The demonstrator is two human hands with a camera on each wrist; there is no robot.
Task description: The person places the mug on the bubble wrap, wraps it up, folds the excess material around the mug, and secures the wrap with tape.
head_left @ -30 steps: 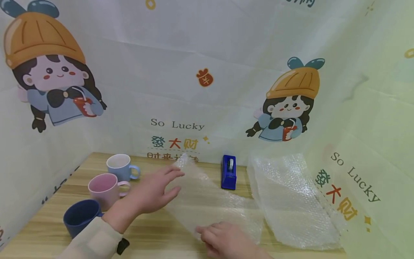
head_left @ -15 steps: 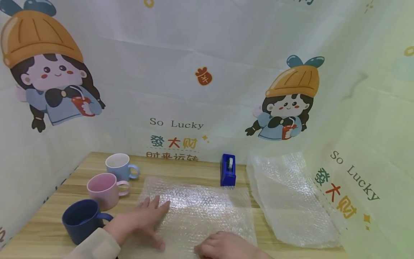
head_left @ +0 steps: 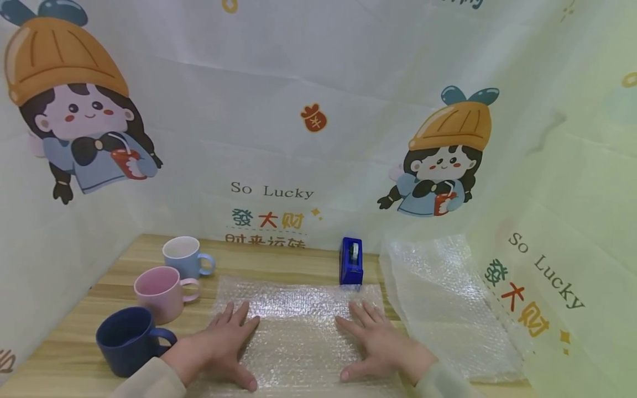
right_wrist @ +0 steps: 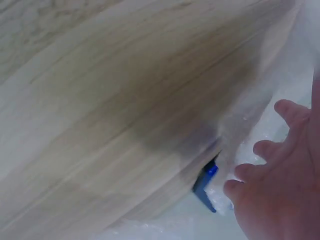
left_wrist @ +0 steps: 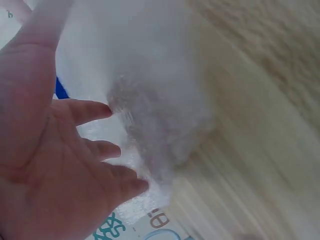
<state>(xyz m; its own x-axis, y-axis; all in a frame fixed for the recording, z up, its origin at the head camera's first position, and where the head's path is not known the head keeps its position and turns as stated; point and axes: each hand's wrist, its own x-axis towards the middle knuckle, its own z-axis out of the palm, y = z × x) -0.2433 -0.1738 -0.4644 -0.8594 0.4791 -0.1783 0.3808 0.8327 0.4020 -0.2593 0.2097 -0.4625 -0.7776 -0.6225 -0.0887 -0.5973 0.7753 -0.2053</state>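
Note:
A sheet of clear bubble wrap (head_left: 298, 337) lies spread flat on the wooden table, in front of me. On its left part rests my left hand (head_left: 226, 345), fingers spread and pointing away. My right hand (head_left: 375, 342) rests on the right part in the same way, thumb toward the other thumb. Straight fingers show on both hands in the wrist views, the left hand (left_wrist: 75, 165) and right hand (right_wrist: 280, 185) each against the bubble wrap. The sheet's far edge comes right up to a blue tape dispenser (head_left: 351, 262).
Along the left stand a light blue mug (head_left: 181, 257), a pink mug (head_left: 159, 296) and a dark blue mug (head_left: 124, 342), the last close beside my left wrist. More bubble wrap (head_left: 448, 315) lies at the right. A printed cloth (head_left: 249, 127) hangs behind and around the wooden table (head_left: 64, 354).
The raised, folded-over bubble wrap has come down flat. My left hand has moved down onto it. My right hand has uncurled from the near edge and moved forward onto the sheet.

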